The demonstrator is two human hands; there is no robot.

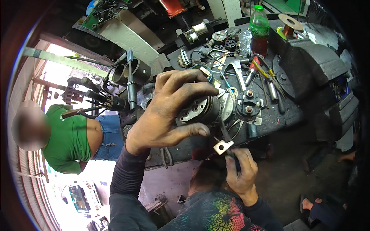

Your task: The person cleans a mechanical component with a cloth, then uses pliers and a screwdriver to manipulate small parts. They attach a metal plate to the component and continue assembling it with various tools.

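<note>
My left hand (163, 109) hovers over the near edge of the bench, its thumb and bent fingers spread wide. Partly hidden behind it is a round, dark metal motor part (210, 111) with a plate and bolt heads; whether the hand touches it is hard to see. Lower and to the right, my right hand (243, 173) is closed on a thin dark-handled tool whose exact kind I cannot make out. By its fingertips shows a small pale metal piece with a hole (219, 149). Just beyond lies a round black part with two copper-coloured studs (246, 104).
Pliers (269, 71), a red-handled tool (253, 69) and a large wrench (238, 73) lie on the bench (287, 115). Behind them stand a green-capped bottle (259, 30) and a wire spool (290, 24). Dark metal cylinders (139, 71) are at left, near a person in green (71, 134).
</note>
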